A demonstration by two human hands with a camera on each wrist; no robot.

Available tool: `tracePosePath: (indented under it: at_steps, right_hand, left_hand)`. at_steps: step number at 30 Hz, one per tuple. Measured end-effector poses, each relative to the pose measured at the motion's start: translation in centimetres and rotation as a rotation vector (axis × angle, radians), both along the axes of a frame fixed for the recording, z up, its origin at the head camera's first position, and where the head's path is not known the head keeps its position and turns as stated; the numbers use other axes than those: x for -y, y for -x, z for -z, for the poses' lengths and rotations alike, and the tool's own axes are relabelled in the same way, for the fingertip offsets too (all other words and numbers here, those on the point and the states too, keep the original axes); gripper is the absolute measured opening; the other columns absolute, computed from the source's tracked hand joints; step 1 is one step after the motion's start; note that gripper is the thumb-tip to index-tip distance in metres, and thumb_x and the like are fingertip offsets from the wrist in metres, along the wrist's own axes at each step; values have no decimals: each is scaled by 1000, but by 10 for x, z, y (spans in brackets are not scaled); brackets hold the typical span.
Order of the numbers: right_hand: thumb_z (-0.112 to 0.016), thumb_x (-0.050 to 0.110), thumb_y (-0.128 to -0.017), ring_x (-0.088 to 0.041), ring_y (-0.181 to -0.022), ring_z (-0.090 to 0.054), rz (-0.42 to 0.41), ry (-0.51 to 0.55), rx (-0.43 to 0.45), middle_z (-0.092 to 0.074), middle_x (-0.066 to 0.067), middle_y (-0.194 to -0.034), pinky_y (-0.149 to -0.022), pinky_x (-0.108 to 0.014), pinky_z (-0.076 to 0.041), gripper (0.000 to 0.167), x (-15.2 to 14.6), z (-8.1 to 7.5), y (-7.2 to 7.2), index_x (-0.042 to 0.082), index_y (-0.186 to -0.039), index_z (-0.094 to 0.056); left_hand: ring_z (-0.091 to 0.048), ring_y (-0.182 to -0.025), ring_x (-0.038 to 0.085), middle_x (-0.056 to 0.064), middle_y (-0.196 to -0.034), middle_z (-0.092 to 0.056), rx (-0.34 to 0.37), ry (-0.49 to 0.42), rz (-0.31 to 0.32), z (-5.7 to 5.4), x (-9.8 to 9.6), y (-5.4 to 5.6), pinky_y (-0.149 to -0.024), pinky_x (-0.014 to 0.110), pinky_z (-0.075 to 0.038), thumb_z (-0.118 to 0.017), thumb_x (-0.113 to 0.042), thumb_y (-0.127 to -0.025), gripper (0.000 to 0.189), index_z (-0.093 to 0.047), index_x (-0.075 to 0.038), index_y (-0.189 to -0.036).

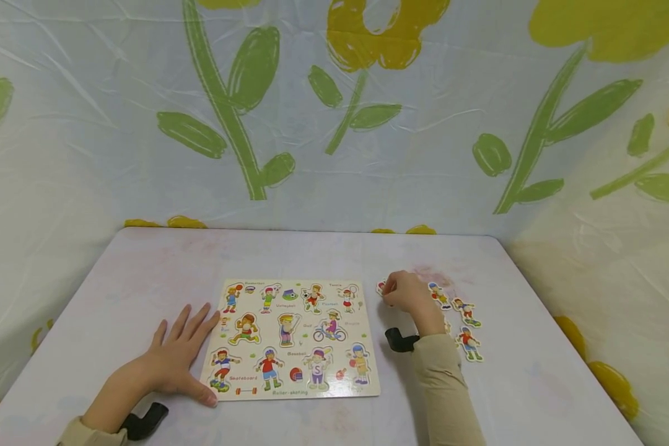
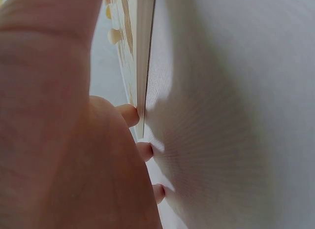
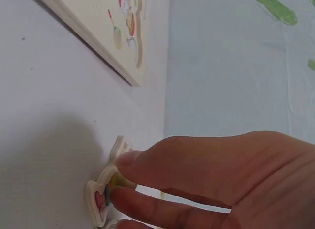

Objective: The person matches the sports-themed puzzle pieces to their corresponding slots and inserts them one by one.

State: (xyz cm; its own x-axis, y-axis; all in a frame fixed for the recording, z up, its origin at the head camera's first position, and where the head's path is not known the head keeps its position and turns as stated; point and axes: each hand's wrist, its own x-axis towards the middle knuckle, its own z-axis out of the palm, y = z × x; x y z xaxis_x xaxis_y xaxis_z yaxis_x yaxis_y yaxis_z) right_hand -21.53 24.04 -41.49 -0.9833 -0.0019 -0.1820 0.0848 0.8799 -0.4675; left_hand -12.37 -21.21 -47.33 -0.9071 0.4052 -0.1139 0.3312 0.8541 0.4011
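A wooden puzzle board (image 1: 256, 396) with pictures of children playing sports lies flat on the table, figure pieces in its cutouts. My left hand (image 1: 173, 359) rests at its left side with fingers spread; the thumb and a fingertip touch the board's edge. In the left wrist view, fingertips (image 2: 129, 114) meet that edge. Right of the board, my right hand (image 1: 409, 294) pinches a small figure puzzle piece (image 3: 101, 202) between thumb and finger. Much of this piece is hidden by the fingers; whether it is off the table I cannot tell.
Several loose figure pieces lie beyond and beside my right hand, among them a red-shirted figure (image 1: 471, 344) and a skateboarding figure (image 1: 466, 311). Some are partly covered by the right wrist. Flower-printed sheeting (image 1: 424, 155) surrounds the table (image 1: 535, 384) at the back and sides.
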Motion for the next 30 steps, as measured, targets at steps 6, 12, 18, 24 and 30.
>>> tracePosePath:
  at_steps: [6,12,18,24,30]
  right_hand:
    - [-69,6,-80,-21,-65,-57,36,-4,-25,-62,-7,-75,-57,-31,-44,17,-1,6,4,3,-96,-66]
    - [-69,8,-81,-20,-65,-58,62,-15,-30,-63,-6,-73,-58,-31,-45,14,-2,9,7,3,-93,-68]
    - [-69,8,-81,-20,-65,-58,68,-12,-53,-63,-5,-70,-58,-31,-46,8,-1,11,7,3,-88,-69]
    - [-70,7,-81,-21,-66,-58,92,2,-47,-63,-6,-72,-58,-30,-46,7,0,11,7,3,-86,-69]
    - [-69,7,-80,-20,-65,-57,83,1,-55,-62,-6,-70,-57,-30,-45,5,1,10,7,3,-84,-69]
  left_hand:
    - [5,-146,51,19,-164,-7,4,-27,10,-4,-1,-2,-104,79,7,-75,-86,-40,148,-20,-15,-157]
    - [7,-147,48,15,-165,-6,-9,-2,4,1,0,0,-105,78,7,-71,-90,-40,148,-17,-18,-158]
    - [6,-146,51,18,-164,-7,-7,-27,13,-2,-1,-1,-103,79,6,-75,-86,-40,148,-19,-16,-157]
    - [7,-147,48,16,-165,-5,-1,8,2,0,0,0,-105,77,7,-71,-90,-38,150,-17,-18,-158]
    - [7,-147,48,16,-164,-5,4,5,-1,-1,0,-1,-105,78,7,-73,-89,-39,149,-17,-18,-158]
